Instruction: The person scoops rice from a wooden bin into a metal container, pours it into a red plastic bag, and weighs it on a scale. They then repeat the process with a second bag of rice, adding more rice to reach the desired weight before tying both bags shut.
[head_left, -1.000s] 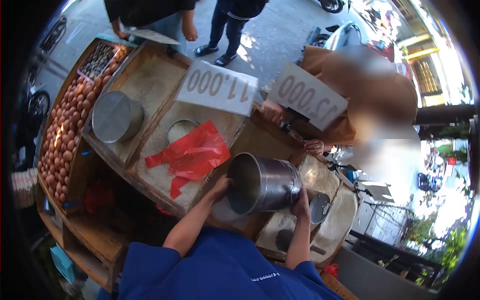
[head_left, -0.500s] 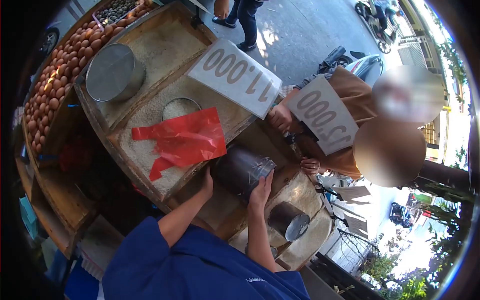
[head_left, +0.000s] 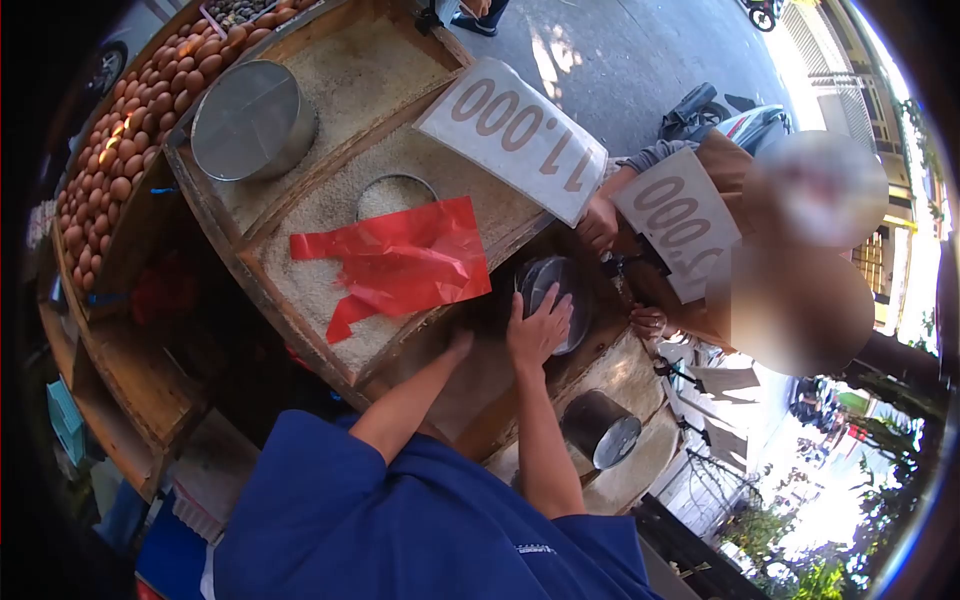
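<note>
A metal can (head_left: 545,272) is seen low in a wooden compartment of the counter (head_left: 222,237), with a round face turned up toward the camera. Whether that face is a closed base or a lid cannot be made out. The can is judged stiff and not fragile, light for its bulk unless filled, and rather slippery on its smooth wall; it would best be held with both palms on opposite sides, or steadied at the rim.

The right hand (head_left: 538,335) is laid over the round face from about 7 o'clock, palm down, with fingers spread and straight and nothing enclosed. The forearm is stretched up from about 6 o'clock. The left hand (head_left: 458,348) is held apart from the can at about 8 o'clock, its forearm slanted in; it is blurred, so whether its fingers are curled cannot be told, and nothing is seen in it.

Farther out, a red plastic bag (head_left: 415,262) is spread over pale grain at 9 to 10 o'clock. Another person's hand (head_left: 648,321) is seen near 3 o'clock, and a smaller metal can (head_left: 597,425) is set at 5 o'clock.
</note>
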